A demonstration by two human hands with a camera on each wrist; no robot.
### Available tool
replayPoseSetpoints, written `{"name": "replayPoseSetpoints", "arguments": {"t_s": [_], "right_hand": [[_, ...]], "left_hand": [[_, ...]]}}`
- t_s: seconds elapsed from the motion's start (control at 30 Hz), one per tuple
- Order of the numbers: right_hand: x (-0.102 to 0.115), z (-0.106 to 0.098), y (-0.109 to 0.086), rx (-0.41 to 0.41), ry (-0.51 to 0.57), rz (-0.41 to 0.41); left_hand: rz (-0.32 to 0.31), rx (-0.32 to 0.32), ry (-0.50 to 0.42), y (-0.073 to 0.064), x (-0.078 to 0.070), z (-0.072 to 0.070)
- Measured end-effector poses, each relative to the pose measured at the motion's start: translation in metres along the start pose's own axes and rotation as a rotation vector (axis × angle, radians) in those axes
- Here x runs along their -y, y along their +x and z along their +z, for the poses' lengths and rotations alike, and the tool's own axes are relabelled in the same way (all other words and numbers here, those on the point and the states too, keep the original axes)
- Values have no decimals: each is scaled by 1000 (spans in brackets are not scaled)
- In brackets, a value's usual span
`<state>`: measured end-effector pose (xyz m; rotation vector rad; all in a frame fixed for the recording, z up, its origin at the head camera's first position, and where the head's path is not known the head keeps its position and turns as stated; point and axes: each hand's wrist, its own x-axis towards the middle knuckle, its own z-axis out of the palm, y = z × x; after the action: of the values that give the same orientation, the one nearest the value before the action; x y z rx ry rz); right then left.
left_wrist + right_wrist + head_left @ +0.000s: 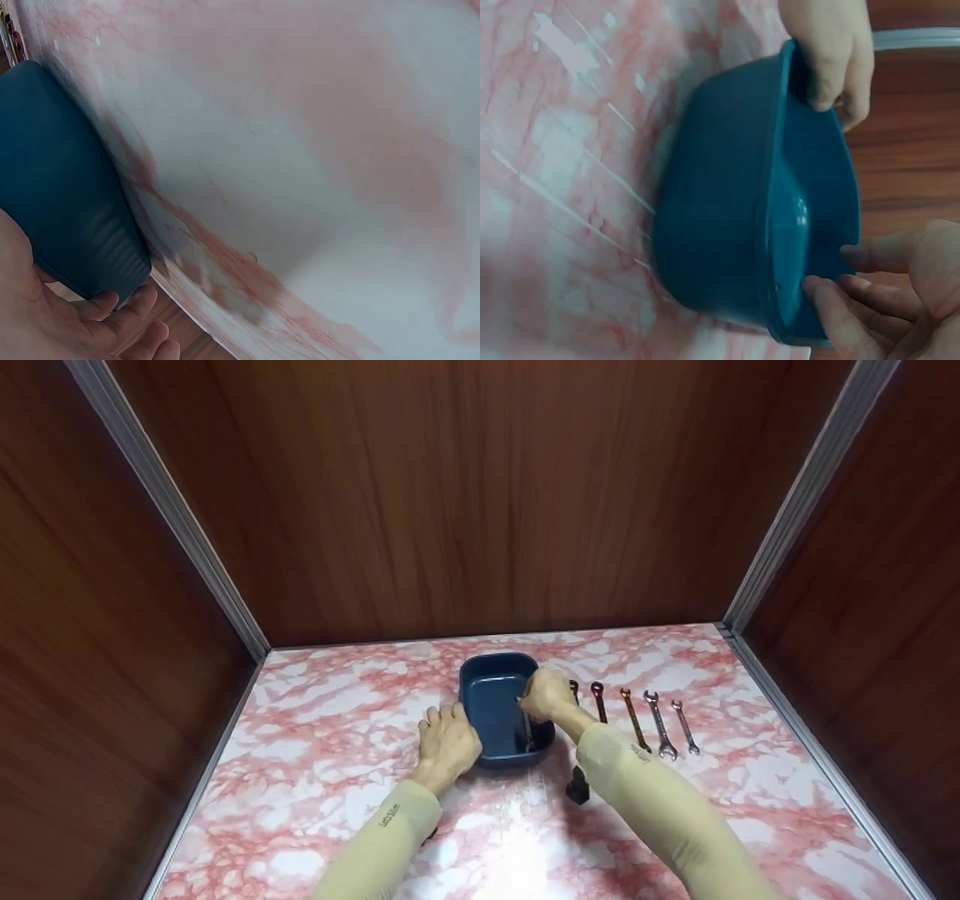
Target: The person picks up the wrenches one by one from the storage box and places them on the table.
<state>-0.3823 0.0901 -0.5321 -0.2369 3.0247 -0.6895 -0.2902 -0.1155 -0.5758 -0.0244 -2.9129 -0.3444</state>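
A dark blue plastic bin [491, 720] stands on the table. My left hand [450, 739] grips its left side; in the right wrist view the left hand [832, 60] has fingers over the rim of the bin [720, 187]. A wrench [529, 735] lies inside, along the right side, its upper end close to my right hand [547, 694]. That hand reaches over the right rim. In the right wrist view, the right hand's fingers [885, 300] point into the bin, slightly apart, with nothing visible between them. The left wrist view shows the bin's outer wall [67, 172] beside the left fingers.
Right of the bin, several wrenches lie side by side, among them a silver open-ended wrench [660, 724] and a small wrench [685, 727]. A black object [577, 786] sits beside the right forearm, partly covered. Brown wooden panels [480, 510] surround the pink-and-white marbled table [337, 780].
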Motion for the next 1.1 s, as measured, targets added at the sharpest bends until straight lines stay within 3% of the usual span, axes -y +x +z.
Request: {"name": "replayPoseSetpoints", "arguments": {"t_s": [0.17, 0.23, 0.47, 0.57, 0.7, 0.8, 0.93, 1.1], "right_hand": [[7, 5, -2, 65, -26, 73], [24, -9, -17, 88, -46, 112], [37, 4, -19, 97, -167, 83], [35, 20, -16, 75, -183, 43], [24, 46, -11, -21, -201, -34], [25, 49, -15, -58, -224, -44], [33, 44, -20, -43, -220, -16], [26, 56, -13, -75, -184, -8]], "left_hand": [[-3, 6, -5, 1, -1, -1], [-3, 2, -8, 2, 0, -1], [1, 4, -8, 2, 1, -1], [-1, 5, -11, 2, 0, -1], [-4, 12, -17, 3, 0, 0], [-1, 12, -18, 3, -1, -1], [1, 8, -12, 2, -2, -1], [-5, 15, -8, 3, -1, 1]]}}
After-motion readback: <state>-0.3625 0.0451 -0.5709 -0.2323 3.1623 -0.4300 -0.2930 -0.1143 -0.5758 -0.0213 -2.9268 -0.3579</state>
